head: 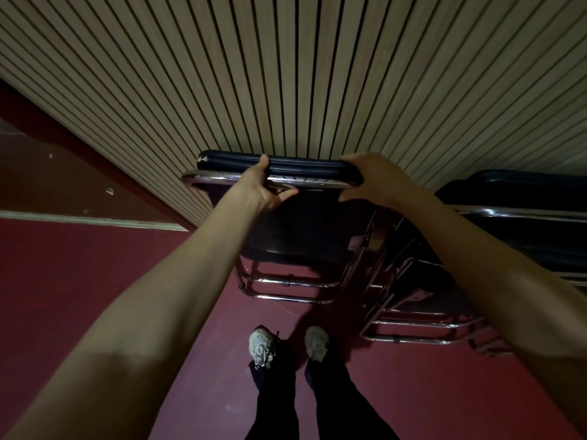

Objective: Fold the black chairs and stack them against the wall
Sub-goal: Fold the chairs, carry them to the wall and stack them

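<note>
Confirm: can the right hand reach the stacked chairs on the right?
Probably yes. The right hand grips the folded chair just beside the stacked chairs, nothing between, though it's occupied.

The folded chair (301,168) is black-padded on a chrome frame; the wall (317,74) is beige, striped with thin dark grooves; the floor (79,281) is deep red; pale grey shoes (262,346) under black trousers (276,401).

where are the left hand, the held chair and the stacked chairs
left hand (261,185): head view, middle of the hand
held chair (305,169): head view, black top edge
stacked chairs (511,189): head view, black back
</note>
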Demonstrator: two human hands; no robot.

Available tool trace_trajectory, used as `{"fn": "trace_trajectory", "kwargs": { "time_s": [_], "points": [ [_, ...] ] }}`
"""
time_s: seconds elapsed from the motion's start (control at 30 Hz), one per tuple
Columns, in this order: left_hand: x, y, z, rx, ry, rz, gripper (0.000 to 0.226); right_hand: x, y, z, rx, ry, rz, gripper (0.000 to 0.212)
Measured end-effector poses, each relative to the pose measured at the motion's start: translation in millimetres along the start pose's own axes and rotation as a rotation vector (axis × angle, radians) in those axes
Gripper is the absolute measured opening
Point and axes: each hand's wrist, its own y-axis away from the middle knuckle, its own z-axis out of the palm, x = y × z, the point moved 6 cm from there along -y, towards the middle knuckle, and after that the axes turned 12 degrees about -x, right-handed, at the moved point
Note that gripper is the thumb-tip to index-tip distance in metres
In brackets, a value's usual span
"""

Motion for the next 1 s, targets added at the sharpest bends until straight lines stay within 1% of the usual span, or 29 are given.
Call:
{"fn": "trace_trajectory", "kwargs": {
  "time_s": [0.03, 0.13, 0.2, 0.3, 0.4, 0.43, 0.5, 0.53, 0.6, 0.67, 0.73, 0.77, 0.83, 0.87, 0.93, 1.0],
  "points": [
    [0, -2, 0, -0.004, 0.002, 0.001, 0.048, 0, 0, 0, 0.025, 0.0, -0.002, 0.074],
    [2, -5, 0, -0.032, 0.013, 0.018, 0.048, 4, 0, 3, 0.074, -0.054, 0.03, 0.081],
    [2, -4, 0, -0.044, 0.007, 0.029, 0.048, 7, -1, 5, 0.073, -0.053, 0.041, 0.083],
    [-2, 1, -2, -0.07, 0.017, 0.054, 0.041, 8, 1, 12, 0.073, 0.04, 0.025, 0.083],
    [-7, 8, -7, -0.107, 0.076, 0.074, 0.023, 10, 2, 20, 0.094, 0.136, 0.023, 0.084],
    [-7, 12, -8, -0.117, 0.083, 0.079, 0.02, 11, 1, 22, 0.091, 0.171, 0.035, 0.086],
    [-7, 20, -12, -0.13, 0.085, 0.093, 0.02, 12, 0, 24, 0.069, 0.208, 0.065, 0.089],
    [-7, 25, -15, -0.134, 0.086, 0.099, 0.025, 11, -1, 24, 0.061, 0.209, 0.079, 0.089],
    [-8, 37, -26, -0.121, 0.071, 0.125, 0.04, 3, 2, 21, 0.084, 0.151, 0.087, 0.083],
    [-12, 55, -39, -0.088, -0.001, 0.174, 0.052, -15, 10, 16, 0.15, -0.03, 0.044, 0.073],
    [-20, 80, -57, -0.034, -0.125, 0.225, 0.049, -43, 23, 16, 0.18, -0.241, -0.005, 0.061],
    [-27, 94, -67, 0.003, -0.178, 0.248, 0.041, -59, 29, 19, 0.175, -0.287, -0.027, 0.056],
    [-45, 127, -93, 0.098, -0.257, 0.289, 0.017, -93, 39, 39, 0.106, -0.277, -0.08, 0.052],
    [-55, 146, -109, 0.154, -0.294, 0.309, 0.01, -112, 44, 53, 0.045, -0.257, -0.12, 0.052],
    [-73, 183, -143, 0.236, -0.324, 0.352, 0.008, -154, 57, 87, -0.096, -0.206, -0.207, 0.053],
    [-91, 222, -182, 0.316, -0.28, 0.407, 0.017, -195, 75, 119, -0.206, -0.16, -0.304, 0.053]
  ]
}}
